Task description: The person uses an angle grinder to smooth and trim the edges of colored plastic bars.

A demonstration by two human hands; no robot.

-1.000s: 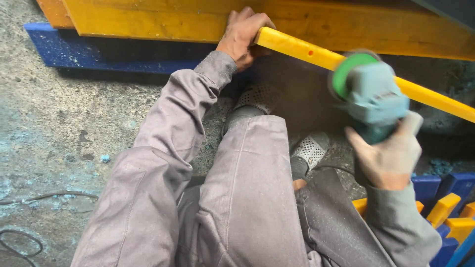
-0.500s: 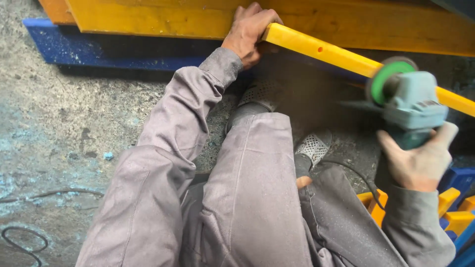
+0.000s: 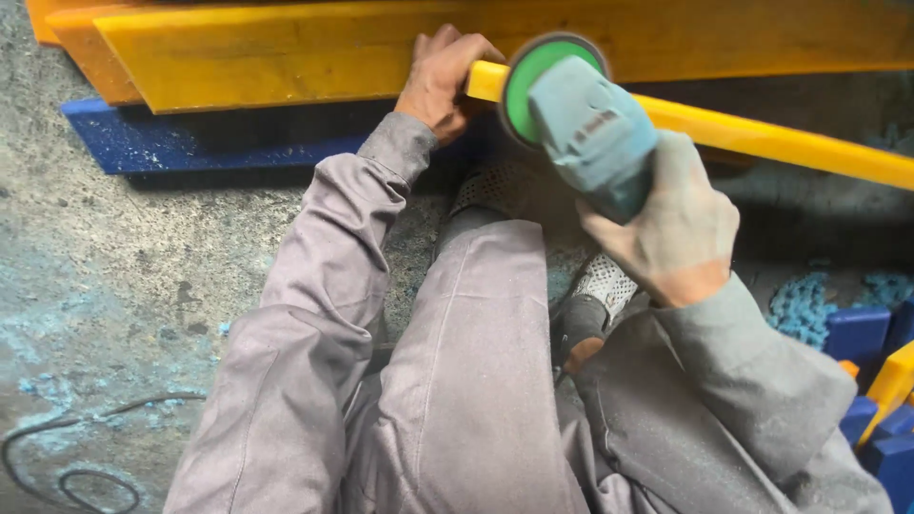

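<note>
Against the yellow bar point(image 3: 762, 143), gripped by the left hand point(image 3: 440, 81), the right hand point(image 3: 671, 224) clasps a dusty green-disc grinder point(image 3: 576, 119).

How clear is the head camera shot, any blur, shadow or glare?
Head view: mostly sharp, with even, soft light and no glare; the grinder in the right hand looks slightly soft; dark shadow lies under the yellow bar and the yellow board.

Light: soft, even daylight over my view, no glare
Shadows: dark band under the yellow boards point(image 3: 286, 57) across the upper frame
Sharpness: mostly crisp, slight softness at the frame's edges
</note>
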